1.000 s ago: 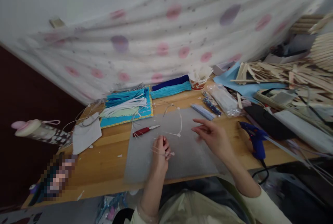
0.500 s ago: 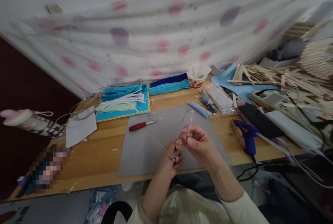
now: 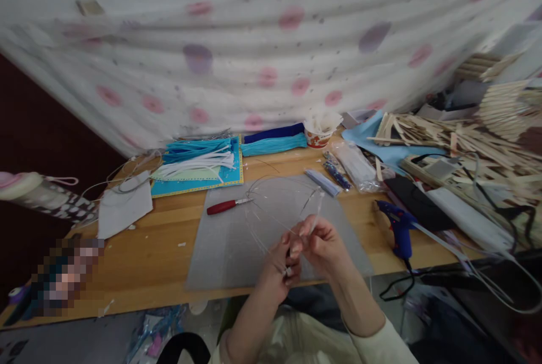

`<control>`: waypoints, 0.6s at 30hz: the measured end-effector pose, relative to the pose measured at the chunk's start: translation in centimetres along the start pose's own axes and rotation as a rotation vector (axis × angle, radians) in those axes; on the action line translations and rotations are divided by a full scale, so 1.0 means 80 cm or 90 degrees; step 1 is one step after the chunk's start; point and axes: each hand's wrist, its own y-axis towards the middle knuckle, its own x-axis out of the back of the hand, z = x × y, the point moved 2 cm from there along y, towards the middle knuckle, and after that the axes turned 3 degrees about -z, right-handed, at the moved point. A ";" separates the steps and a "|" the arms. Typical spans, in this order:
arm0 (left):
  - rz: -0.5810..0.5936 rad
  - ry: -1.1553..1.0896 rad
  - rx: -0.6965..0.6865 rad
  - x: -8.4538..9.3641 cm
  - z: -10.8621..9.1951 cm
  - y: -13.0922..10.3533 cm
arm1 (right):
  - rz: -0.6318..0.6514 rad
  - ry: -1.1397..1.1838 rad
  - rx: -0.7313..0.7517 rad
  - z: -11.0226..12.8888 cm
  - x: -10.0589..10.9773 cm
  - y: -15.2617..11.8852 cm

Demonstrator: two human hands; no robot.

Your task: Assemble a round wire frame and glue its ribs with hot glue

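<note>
Close together over the front of the grey mat (image 3: 224,262), my two hands work on a bundle of thin, shiny wire (image 3: 259,236). My left hand (image 3: 279,262) is closed around the wire, with a small whitish bit showing near its lower fingers. Its fingertips meet those of my right hand (image 3: 325,245), which pinches the wire with a pale, translucent strip (image 3: 318,206) standing up from the grip. Loose loops of wire arch over the mat. A red-handled tool with a pointed metal tip (image 3: 222,207) lies to the left. Fingers hide the exact joining point.
A blue glue gun (image 3: 400,231) with a cord stands at right. Behind it lie a black pouch (image 3: 412,200) and piled wooden sticks (image 3: 427,130). Blue and white pipe cleaners (image 3: 199,161) and a paper cup (image 3: 319,132) are at the back; a bottle (image 3: 46,197) is at left.
Both hands have moved slightly lower in the view and stay together. The pale strip leans further right, and the wire loops spread wider over the mat. The camera view has shifted a little.
</note>
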 end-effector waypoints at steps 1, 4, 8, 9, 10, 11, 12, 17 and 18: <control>-0.003 0.006 0.003 -0.001 0.001 0.000 | 0.005 0.001 0.013 0.000 0.001 -0.001; -0.003 0.032 0.015 -0.002 0.003 0.001 | 0.025 0.007 0.051 0.002 -0.001 -0.001; 0.026 0.045 -0.029 0.000 0.007 0.002 | 0.007 0.027 0.087 0.008 -0.005 0.000; 0.039 0.045 -0.049 0.001 0.009 0.002 | -0.007 0.027 0.093 0.010 -0.006 0.001; 0.055 0.044 -0.069 0.002 0.011 0.003 | -0.023 0.025 0.097 0.011 -0.006 0.002; 0.071 0.044 -0.084 0.003 0.013 0.004 | -0.037 0.021 0.100 0.013 -0.006 0.003; 0.085 0.046 -0.092 0.004 0.016 0.006 | -0.050 0.018 0.102 0.014 -0.005 0.004; 0.113 0.068 -0.088 0.004 0.024 0.012 | -0.084 0.001 0.117 0.014 -0.005 0.007; 0.108 0.069 -0.088 0.003 0.025 0.012 | -0.085 -0.003 0.121 0.013 -0.005 0.007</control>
